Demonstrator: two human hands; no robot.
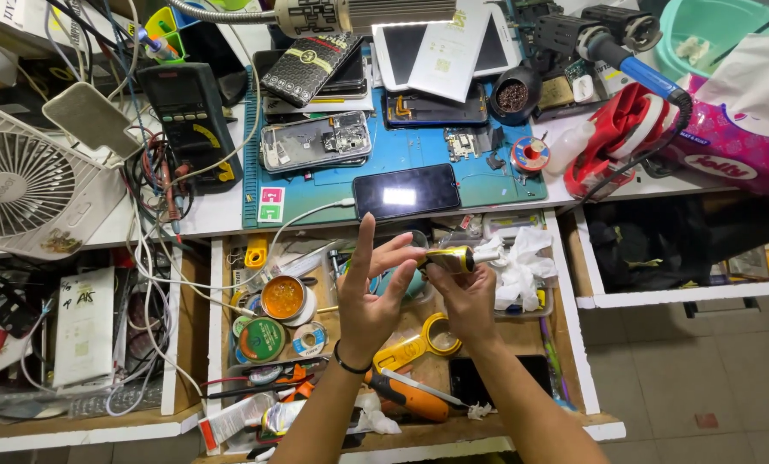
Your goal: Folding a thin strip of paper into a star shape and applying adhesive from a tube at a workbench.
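My two hands meet over an open drawer (573, 344) full of tools. My right hand (466, 296) grips a small yellow and black tube (453, 258) with a white nozzle pointing right. My left hand (371, 296) has its index finger straight up while its thumb and other fingers touch the tube's left end. A dark wristband sits on my left wrist. Just above the hands, a black smartphone (406, 191) lies face up on the blue work mat (487, 172), with a white cable plugged into its left end.
The drawer holds a round tin of amber paste (283, 297), solder spools, a yellow magnifier (419, 344), an orange-handled tool (410, 397) and crumpled tissue (522, 262). On the bench stand a multimeter (191, 112), opened phones, a white fan (23, 185), a soldering iron holder (612, 142) and a tissue pack (728, 129).
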